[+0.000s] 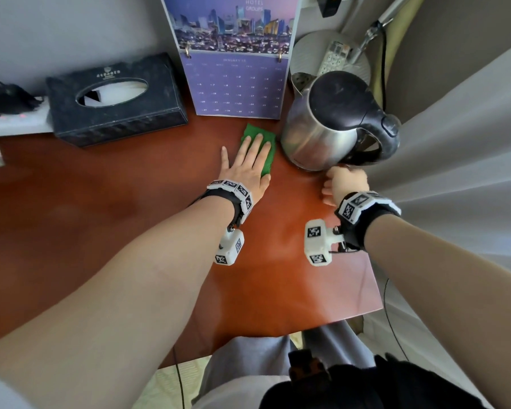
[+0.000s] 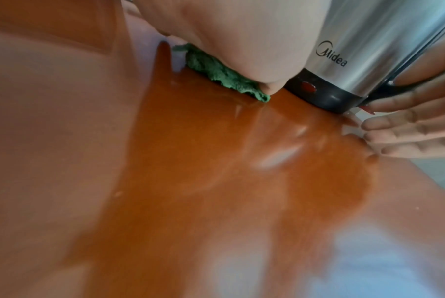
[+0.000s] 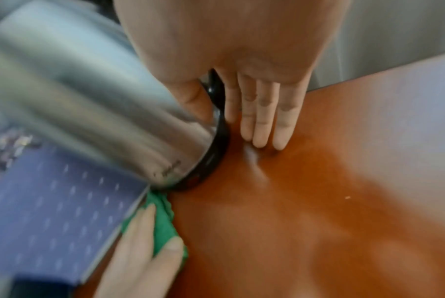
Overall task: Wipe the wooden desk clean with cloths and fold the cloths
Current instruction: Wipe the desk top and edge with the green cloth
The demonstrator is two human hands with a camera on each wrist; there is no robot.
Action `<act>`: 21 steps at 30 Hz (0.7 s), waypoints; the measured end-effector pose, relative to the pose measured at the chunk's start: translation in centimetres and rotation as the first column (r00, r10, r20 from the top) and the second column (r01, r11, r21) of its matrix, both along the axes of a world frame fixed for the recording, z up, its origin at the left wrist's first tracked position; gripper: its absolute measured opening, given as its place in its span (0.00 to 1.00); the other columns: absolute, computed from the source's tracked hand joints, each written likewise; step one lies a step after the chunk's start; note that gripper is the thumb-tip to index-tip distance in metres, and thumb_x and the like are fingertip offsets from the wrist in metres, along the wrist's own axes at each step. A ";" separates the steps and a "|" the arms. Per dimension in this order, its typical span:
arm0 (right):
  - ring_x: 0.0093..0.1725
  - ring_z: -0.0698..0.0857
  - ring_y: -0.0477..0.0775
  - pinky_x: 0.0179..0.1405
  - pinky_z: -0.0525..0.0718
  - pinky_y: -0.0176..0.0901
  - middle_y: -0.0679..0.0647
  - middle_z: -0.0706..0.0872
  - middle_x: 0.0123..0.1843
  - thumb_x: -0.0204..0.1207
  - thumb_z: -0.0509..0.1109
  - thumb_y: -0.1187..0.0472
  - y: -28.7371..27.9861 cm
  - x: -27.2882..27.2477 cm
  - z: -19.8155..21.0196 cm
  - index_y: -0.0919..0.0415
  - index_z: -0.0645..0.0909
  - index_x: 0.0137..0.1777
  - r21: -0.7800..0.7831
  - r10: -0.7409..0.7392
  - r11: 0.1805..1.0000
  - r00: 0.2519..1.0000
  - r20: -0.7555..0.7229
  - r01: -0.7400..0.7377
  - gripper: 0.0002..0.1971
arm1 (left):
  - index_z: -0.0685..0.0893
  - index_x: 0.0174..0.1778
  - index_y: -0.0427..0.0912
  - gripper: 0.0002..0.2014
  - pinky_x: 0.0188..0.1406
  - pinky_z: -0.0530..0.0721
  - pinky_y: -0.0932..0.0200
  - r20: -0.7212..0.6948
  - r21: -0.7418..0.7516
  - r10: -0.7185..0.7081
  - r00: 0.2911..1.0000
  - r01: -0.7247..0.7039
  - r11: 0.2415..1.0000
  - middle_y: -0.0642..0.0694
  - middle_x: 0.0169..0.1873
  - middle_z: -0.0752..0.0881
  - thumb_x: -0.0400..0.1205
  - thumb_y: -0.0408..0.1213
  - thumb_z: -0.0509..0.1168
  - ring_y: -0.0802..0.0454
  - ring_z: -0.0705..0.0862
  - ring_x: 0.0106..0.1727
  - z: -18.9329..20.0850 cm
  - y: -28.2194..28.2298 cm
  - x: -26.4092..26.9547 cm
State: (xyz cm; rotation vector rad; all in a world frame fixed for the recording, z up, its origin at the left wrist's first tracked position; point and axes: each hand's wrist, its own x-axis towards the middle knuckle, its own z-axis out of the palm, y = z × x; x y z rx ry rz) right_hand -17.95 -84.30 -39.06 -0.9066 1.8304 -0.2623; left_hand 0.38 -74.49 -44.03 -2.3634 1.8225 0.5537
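Your left hand [image 1: 245, 165] presses flat on the green cloth [image 1: 267, 160] on the table [image 1: 130, 216]; your right hand [image 1: 344, 184] holds the tilted steel kettle [image 1: 316, 134] by its handle.

- Bare forearms, no sleeves below the elbow.
- Black strap around each wrist, topped by a band of white blocks printed with black-and-white square markers.
- White boxy module hanging under the left wrist [image 1: 229, 250] and another under the right wrist [image 1: 319, 242], each bearing the same markers.
- Thin black cable trailing down.
- Grey trousers and a dark pouch at the waist.
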 end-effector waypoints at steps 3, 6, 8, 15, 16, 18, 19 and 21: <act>0.35 0.88 0.65 0.40 0.91 0.59 0.65 0.89 0.36 0.57 0.66 0.56 1.4 1.1 -0.8 0.63 0.85 0.37 0.070 0.480 0.877 0.857 -0.187 -0.476 0.12 | 0.39 0.87 0.53 0.33 0.82 0.44 0.28 0.007 -0.001 -0.025 1.000 0.025 1.000 0.54 0.86 0.36 0.88 0.54 0.46 0.51 0.38 0.87 -0.2 1.6 0.6; 0.41 0.80 0.64 0.40 0.79 0.45 0.61 0.83 0.43 0.68 0.66 0.56 2.9 2.1 -0.7 0.60 0.82 0.45 0.190 0.827 0.507 0.412 -0.384 -0.841 0.10 | 0.40 0.87 0.52 0.34 0.82 0.45 0.28 0.021 -0.010 -0.043 0.999 0.043 0.999 0.54 0.86 0.38 0.88 0.54 0.47 0.51 0.39 0.87 -0.4 1.7 0.9; 0.46 0.80 0.63 0.42 0.75 0.44 0.61 0.82 0.49 0.73 0.67 0.54 3.3 2.3 -1.0 0.59 0.81 0.50 0.213 0.864 0.357 0.235 -0.445 -0.909 0.11 | 0.41 0.87 0.52 0.34 0.82 0.45 0.28 0.027 -0.017 -0.049 0.998 0.049 0.999 0.54 0.87 0.39 0.88 0.55 0.46 0.50 0.40 0.87 -0.4 0.7 0.9; 0.56 0.82 0.66 0.49 0.81 0.49 0.62 0.82 0.58 0.79 0.63 0.53 3.4 2.6 -0.7 0.59 0.79 0.56 0.232 0.865 0.181 0.043 -0.499 -0.956 0.12 | 0.43 0.87 0.53 0.33 0.81 0.45 0.26 0.001 -0.039 -0.015 1.000 0.015 0.999 0.54 0.87 0.42 0.87 0.57 0.46 0.52 0.42 0.87 -0.3 -1.0 0.5; 0.58 0.80 0.66 0.51 0.81 0.51 0.61 0.80 0.59 0.79 0.62 0.55 3.8 2.7 -0.5 0.59 0.78 0.57 0.191 0.849 0.138 0.017 -0.528 -0.972 0.12 | 0.43 0.87 0.54 0.33 0.81 0.45 0.26 -0.004 -0.035 -0.005 1.000 0.005 0.999 0.55 0.87 0.41 0.87 0.57 0.46 0.52 0.41 0.87 -0.3 -0.5 0.7; 0.63 0.76 0.64 0.57 0.80 0.53 0.59 0.75 0.62 0.78 0.62 0.59 4.5 3.1 -0.3 0.59 0.77 0.63 0.073 0.810 0.043 -0.008 -0.586 -0.996 0.14 | 0.42 0.87 0.54 0.33 0.81 0.46 0.26 -0.007 -0.035 0.030 1.000 -0.030 0.999 0.55 0.87 0.41 0.88 0.57 0.46 0.52 0.40 0.87 -0.5 0.8 1.5; 0.65 0.74 0.63 0.61 0.79 0.55 0.59 0.73 0.65 0.77 0.62 0.60 5.0 3.6 -0.3 0.58 0.75 0.67 0.015 0.797 -0.012 -0.018 -0.604 -1.000 0.18 | 0.41 0.87 0.54 0.33 0.81 0.47 0.26 -0.003 -0.036 0.053 0.999 -0.053 0.998 0.55 0.87 0.41 0.88 0.57 0.46 0.52 0.40 0.87 -0.6 1.6 2.1; 0.75 0.67 0.64 0.73 0.71 0.58 0.59 0.64 0.78 0.78 0.63 0.59 5.7 4.5 -0.2 0.54 0.67 0.78 -0.057 0.810 -0.074 -0.027 -0.586 -0.996 0.27 | 0.40 0.87 0.55 0.33 0.81 0.46 0.26 0.007 -0.034 0.102 0.995 -0.101 0.994 0.55 0.87 0.40 0.88 0.57 0.45 0.52 0.39 0.87 -0.7 3.2 3.6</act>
